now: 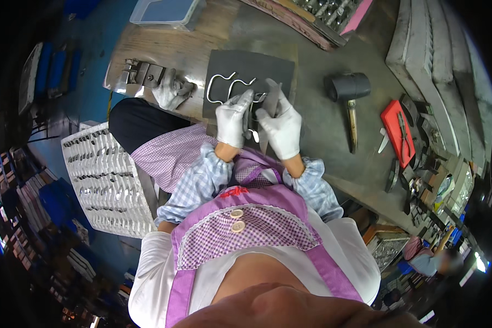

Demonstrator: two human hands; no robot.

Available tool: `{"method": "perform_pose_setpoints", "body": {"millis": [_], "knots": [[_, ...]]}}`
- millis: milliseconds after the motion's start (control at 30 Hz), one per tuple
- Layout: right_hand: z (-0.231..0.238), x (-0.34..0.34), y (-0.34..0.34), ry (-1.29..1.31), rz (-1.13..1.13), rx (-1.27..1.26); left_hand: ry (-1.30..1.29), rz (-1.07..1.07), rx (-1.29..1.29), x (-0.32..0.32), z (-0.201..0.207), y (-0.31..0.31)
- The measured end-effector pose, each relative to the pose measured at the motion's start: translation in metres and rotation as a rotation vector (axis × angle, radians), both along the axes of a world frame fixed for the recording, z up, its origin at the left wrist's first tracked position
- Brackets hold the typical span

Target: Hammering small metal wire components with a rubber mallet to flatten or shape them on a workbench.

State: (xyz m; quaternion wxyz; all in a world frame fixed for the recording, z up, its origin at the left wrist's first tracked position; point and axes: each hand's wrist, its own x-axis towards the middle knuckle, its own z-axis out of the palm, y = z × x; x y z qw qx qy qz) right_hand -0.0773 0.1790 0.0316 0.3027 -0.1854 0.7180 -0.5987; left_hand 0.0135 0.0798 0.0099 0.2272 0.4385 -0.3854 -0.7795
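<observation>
My gloved left hand [233,122] is closed over the near edge of a black mat [221,65], pinching a small shiny metal piece [253,134] whose shape is mostly hidden. Beside it my gloved right hand [282,129] grips a flat grey strip, like a file or blade [271,94], which sticks out above and below the fingers. Two bent silver wire pieces lie on the mat beyond my hands: a left one [210,87] and a right one [230,87], the latter partly covered by my left hand.
Left of the mat are a crumpled grey glove [172,92] and a metal fixture [147,74]. A black-headed mallet [347,86] and a red tray with pliers [394,128] lie to the right. A clear bin [167,12] and a box of metal parts [300,19] stand at the back.
</observation>
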Motion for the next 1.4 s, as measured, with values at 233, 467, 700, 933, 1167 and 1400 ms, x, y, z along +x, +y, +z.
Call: {"method": "perform_pose_setpoints", "body": {"millis": [233, 467, 700, 933, 1167, 1400], "knots": [[-0.020, -0.028, 0.011, 1.045, -0.002, 0.612, -0.526, -0.204, -1.009, 0.051, -0.001, -0.084], [-0.037, 0.034, -0.022, 1.101, 0.234, 0.414, -0.933, -0.641, -1.196, 0.008, -0.028, -0.094], [-0.038, 0.025, 0.011, 1.343, 0.602, 0.457, -0.511, -0.406, -0.996, 0.090, 0.032, -0.082], [-0.033, 0.029, -0.008, 1.608, 0.694, 0.758, -0.858, 0.656, -0.928, 0.331, 0.032, -0.021], [-0.015, -0.004, -0.027, 1.347, 1.012, 0.778, -1.183, 0.852, -0.404, 0.511, -0.063, 0.056], [0.077, 0.017, -0.113, 0.213, 1.139, 0.622, -1.421, 0.799, -0.160, 0.526, -0.066, 0.065]]}}
